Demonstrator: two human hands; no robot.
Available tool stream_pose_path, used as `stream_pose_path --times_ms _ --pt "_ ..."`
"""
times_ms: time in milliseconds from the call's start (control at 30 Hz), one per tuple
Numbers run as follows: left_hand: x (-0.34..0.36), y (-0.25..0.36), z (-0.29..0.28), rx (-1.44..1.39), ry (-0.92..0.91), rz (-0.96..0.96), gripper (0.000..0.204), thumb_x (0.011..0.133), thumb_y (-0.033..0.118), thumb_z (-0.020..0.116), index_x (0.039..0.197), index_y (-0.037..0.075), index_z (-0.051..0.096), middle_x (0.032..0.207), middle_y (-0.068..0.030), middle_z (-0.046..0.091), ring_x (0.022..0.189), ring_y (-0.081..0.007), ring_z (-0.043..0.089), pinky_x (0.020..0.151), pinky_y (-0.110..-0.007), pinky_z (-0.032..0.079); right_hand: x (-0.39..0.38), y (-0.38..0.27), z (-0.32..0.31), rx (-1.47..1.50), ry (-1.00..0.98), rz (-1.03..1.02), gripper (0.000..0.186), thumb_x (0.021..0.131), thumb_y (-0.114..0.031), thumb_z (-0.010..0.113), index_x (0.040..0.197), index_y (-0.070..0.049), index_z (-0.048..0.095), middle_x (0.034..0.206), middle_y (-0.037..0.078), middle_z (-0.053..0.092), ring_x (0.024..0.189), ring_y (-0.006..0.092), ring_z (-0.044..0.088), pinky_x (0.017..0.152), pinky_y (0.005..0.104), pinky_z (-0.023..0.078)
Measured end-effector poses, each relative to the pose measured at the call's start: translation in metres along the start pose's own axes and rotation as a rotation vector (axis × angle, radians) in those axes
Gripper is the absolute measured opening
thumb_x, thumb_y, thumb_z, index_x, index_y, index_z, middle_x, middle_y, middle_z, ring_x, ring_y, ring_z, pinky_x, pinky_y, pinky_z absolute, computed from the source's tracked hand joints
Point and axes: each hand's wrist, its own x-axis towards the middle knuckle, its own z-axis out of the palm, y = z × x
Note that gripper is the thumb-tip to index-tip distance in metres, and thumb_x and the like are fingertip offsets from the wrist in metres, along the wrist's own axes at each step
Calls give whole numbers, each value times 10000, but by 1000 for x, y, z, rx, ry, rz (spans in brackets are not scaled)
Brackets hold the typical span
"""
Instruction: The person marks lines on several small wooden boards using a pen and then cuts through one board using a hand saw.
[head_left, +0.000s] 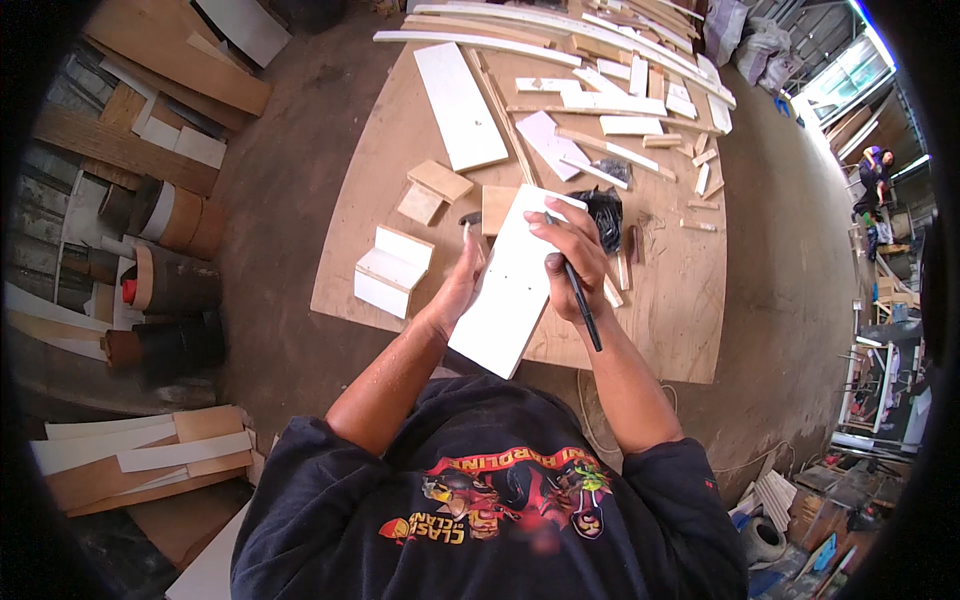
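A long white board (508, 290) with small dark spots on its face slants over the near edge of the table, its near end close to my shirt. My left hand (460, 283) holds the board's left edge, thumb up along the side and the other fingers mostly hidden. My right hand (576, 250) lies over the board's right edge with its fingers curled. In it is a slim black pen (581, 303), one end over the board and the other toward my forearm. A black plastic bag (606, 212) lies just beyond my right hand.
The plywood table (660, 330) carries a wide white panel (462, 105), joined white pieces (395, 270), small wooden blocks (421, 205) and several strips (610, 100). Rolled sheets (175, 280) stand at left. A person (876, 180) is far off at right.
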Motion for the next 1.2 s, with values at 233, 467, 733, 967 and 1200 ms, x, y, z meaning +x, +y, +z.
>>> stream_pose_path --times_ms 233,467,733,967,1200 --pt "-16 82 -13 437 84 -66 1168 896 880 170 1437 -112 462 1305 -214 621 1184 -199 612 938 -316 531 34 5 26 -150 131 -23 322 1060 -262 480 1113 -12 676 1096 163 747 1249 349 571 1061 466 421" --pt "-30 117 -15 435 65 -49 868 1006 700 344 1345 -62 584 1164 -156 692 971 -160 680 856 -322 556 31 13 63 46 256 368 339 1097 -241 435 1258 20 580 1239 217 667 1157 322 648 1008 431 485" --pt "-17 69 -87 431 194 60 464 1030 305 583 1349 -31 555 1197 -99 678 1050 -176 670 904 -354 552 4 32 83 4 276 754 321 1062 -253 551 1228 11 626 1002 147 721 901 222 688 783 360 544" --pt "-1 10 -110 56 491 189 386 1031 295 595 1309 27 596 1167 -84 685 1034 -196 674 884 -386 559 -71 71 88 -426 -603 1065 334 938 -360 662 956 -29 707 882 232 710 858 415 700 749 507 534" --pt "4 -24 -114 -95 690 311 293 1038 229 560 1284 70 567 1150 -104 697 993 -224 701 845 -400 579 -143 108 109 -368 -955 1114 398 890 -410 724 1017 -33 733 996 210 735 970 400 702 843 490 549"
